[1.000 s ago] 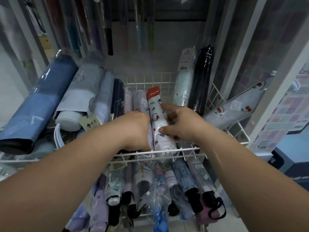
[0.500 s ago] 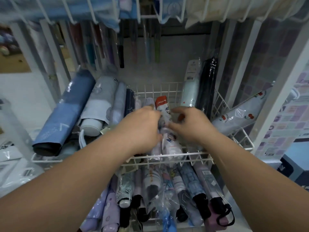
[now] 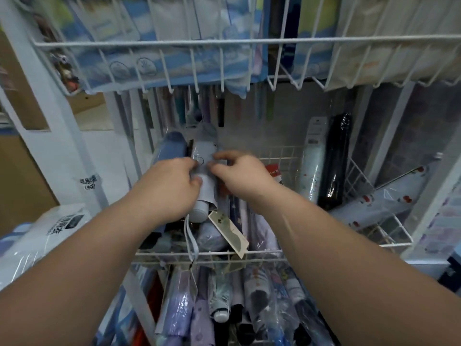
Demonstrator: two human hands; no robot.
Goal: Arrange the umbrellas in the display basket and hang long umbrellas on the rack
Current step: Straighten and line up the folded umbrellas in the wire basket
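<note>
Fingers of my left hand (image 3: 169,188) curl round a pale umbrella (image 3: 203,168), just right of a blue umbrella (image 3: 172,146) in the basket (image 3: 159,253). My right hand (image 3: 244,176) pinches the pale one's other side, fingers clamped on it. Its tag (image 3: 228,231) lies against the front rim. A white umbrella (image 3: 313,171) and a black umbrella (image 3: 334,161) stand upright at the back right.

A grey back panel (image 3: 252,131) stands behind. A brown board (image 3: 20,181) stands at far left, near pale floor (image 3: 99,123). Purple patterned tiling (image 3: 409,136) covers the right wall.
</note>
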